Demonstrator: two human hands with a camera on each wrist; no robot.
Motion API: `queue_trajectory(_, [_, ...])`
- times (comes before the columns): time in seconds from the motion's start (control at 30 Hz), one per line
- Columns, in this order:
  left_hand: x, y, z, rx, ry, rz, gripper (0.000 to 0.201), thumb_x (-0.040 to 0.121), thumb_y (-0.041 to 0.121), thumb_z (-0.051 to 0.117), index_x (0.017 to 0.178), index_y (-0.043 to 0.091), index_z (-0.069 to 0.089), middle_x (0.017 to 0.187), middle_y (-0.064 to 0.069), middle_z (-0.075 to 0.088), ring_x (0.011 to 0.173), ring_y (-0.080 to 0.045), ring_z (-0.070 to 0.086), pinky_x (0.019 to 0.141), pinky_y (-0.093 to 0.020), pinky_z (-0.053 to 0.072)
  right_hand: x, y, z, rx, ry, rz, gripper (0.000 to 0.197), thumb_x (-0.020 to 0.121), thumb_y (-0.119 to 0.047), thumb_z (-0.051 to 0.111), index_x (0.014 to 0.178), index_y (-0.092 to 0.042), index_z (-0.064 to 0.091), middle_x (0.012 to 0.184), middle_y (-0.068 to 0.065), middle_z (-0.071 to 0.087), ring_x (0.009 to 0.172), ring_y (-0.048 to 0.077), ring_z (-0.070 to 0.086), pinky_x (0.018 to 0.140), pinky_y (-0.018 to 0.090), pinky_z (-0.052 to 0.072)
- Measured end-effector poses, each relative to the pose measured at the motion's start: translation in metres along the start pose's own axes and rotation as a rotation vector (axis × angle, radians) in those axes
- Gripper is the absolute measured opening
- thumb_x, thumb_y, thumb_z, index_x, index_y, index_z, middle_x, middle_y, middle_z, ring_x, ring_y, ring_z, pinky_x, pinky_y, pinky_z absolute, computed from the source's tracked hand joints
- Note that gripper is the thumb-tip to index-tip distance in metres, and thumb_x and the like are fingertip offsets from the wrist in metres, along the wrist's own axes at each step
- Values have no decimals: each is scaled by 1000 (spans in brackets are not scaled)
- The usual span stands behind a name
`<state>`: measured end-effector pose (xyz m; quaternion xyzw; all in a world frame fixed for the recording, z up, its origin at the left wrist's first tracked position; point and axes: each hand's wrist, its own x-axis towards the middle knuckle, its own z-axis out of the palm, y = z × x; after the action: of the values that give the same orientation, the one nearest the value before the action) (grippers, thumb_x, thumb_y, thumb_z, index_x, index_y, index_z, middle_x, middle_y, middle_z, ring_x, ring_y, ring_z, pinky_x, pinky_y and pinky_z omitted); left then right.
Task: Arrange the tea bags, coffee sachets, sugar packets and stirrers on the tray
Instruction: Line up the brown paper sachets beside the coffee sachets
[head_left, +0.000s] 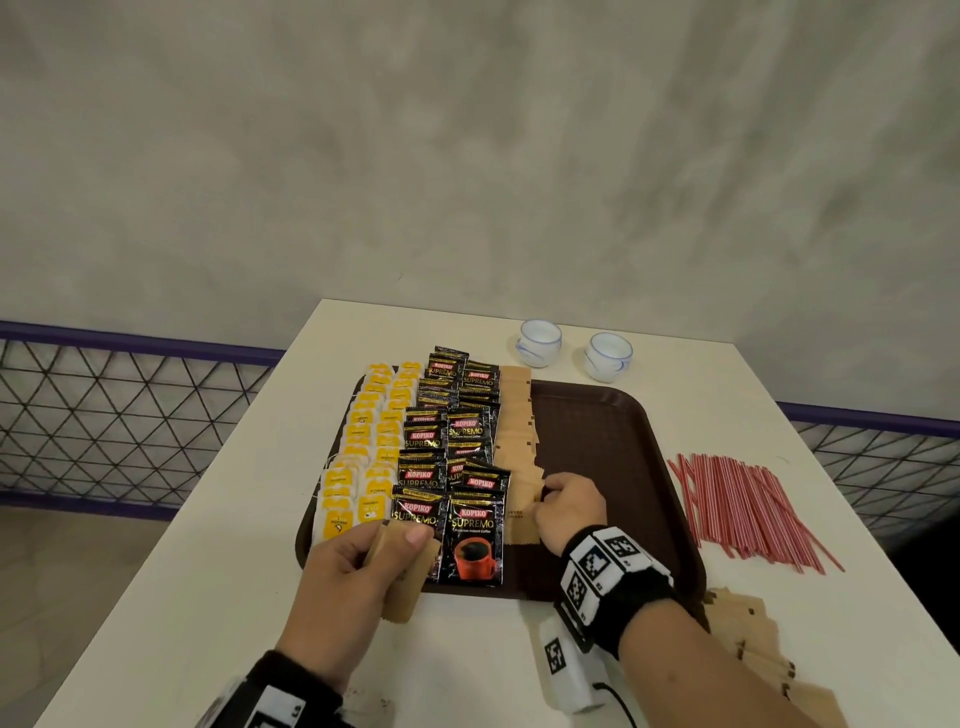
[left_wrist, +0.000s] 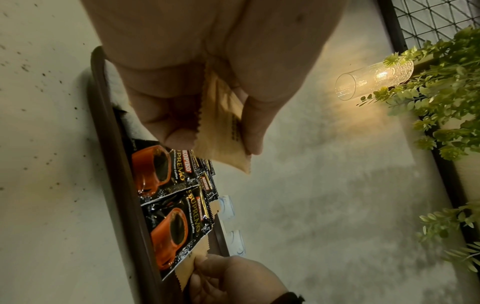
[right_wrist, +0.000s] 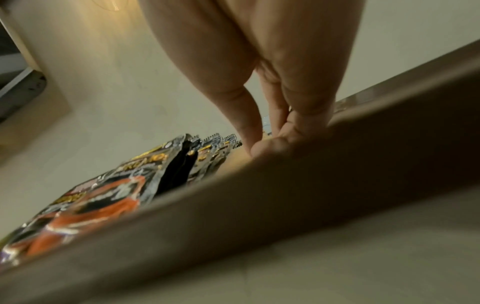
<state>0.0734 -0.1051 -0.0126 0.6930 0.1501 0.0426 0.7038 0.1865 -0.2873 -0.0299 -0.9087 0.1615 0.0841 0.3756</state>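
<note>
A brown tray (head_left: 623, 415) holds two columns of yellow tea bags (head_left: 363, 447), two columns of black coffee sachets (head_left: 452, 441) and a column of tan sugar packets (head_left: 517, 415). My left hand (head_left: 358, 566) hovers over the tray's near-left corner and grips a small stack of sugar packets (left_wrist: 223, 131) between thumb and fingers. My right hand (head_left: 566, 506) rests on the tray and pinches the nearest sugar packet (head_left: 522, 512) of the column by its right edge. Red-and-white stirrers (head_left: 743, 504) lie in a pile on the table, right of the tray.
Two white cups (head_left: 540, 342) (head_left: 608, 356) stand behind the tray. More sugar packets (head_left: 753, 639) lie on the table at the near right, partly behind my right forearm. The tray's right half (head_left: 613, 452) is bare. A wire fence (head_left: 119, 410) runs past the table's edges.
</note>
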Motion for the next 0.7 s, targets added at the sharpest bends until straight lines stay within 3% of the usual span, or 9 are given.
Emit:
queue_trajectory(0.13, [2,-4,-3,20,9,16,67,56,62,71,76,-2,69,76,-21,58,72,-19,50,67,-33,39,3,-1,-2,68,5,3,26,89,-3,56,113,1,66,116,16,67,111,29,60,92,30,46])
queue_trajectory(0.2, [2,-3,-3,1,7,8,61,64,55,78,76,-4,69,74,-15,57,72,-20,49,67,-33,39,5,-1,-1,105,0,16,32,90,-3,54,121,-2,62,120,14,64,116,27,57,94,27,43])
queue_trajectory(0.27, [1,-2,-2,-5,1,-4,50,66,46,74,75,-3,70,74,-16,57,72,-20,50,67,-33,39,8,1,1,140,-26,24,40,89,-2,54,128,-5,57,116,11,64,115,26,57,97,27,42])
queue_trajectory(0.37, [0,-1,-1,-13,-6,-22,41,65,41,67,74,2,73,80,-23,61,74,-20,52,68,-33,40,17,5,7,208,-58,32,47,83,2,56,130,-4,56,100,7,62,106,27,62,98,37,49])
queue_trajectory(0.43, [0,-1,-1,-33,-9,-23,39,64,41,67,74,4,74,83,-22,64,75,-20,53,69,-33,41,21,7,9,227,-61,19,47,84,2,55,130,-6,56,103,8,64,104,27,63,97,40,50])
queue_trajectory(0.53, [1,-4,-3,-38,-12,-14,53,63,52,77,77,1,72,88,-27,61,77,-21,53,70,-34,41,27,9,12,215,-56,-13,45,87,1,51,130,-8,57,105,6,65,102,24,62,97,37,50])
queue_trajectory(0.63, [3,-7,-5,0,-3,-10,67,52,62,69,80,0,71,89,-28,60,77,-22,53,69,-34,40,28,9,13,238,-76,-30,46,86,3,49,129,-10,58,93,2,65,98,25,64,96,41,51])
queue_trajectory(0.7, [3,-7,-5,1,-3,-6,68,52,62,69,79,0,71,88,-27,61,76,-21,53,69,-34,40,27,10,10,216,-75,-36,49,85,6,48,131,-11,56,93,-1,61,100,23,61,98,36,49])
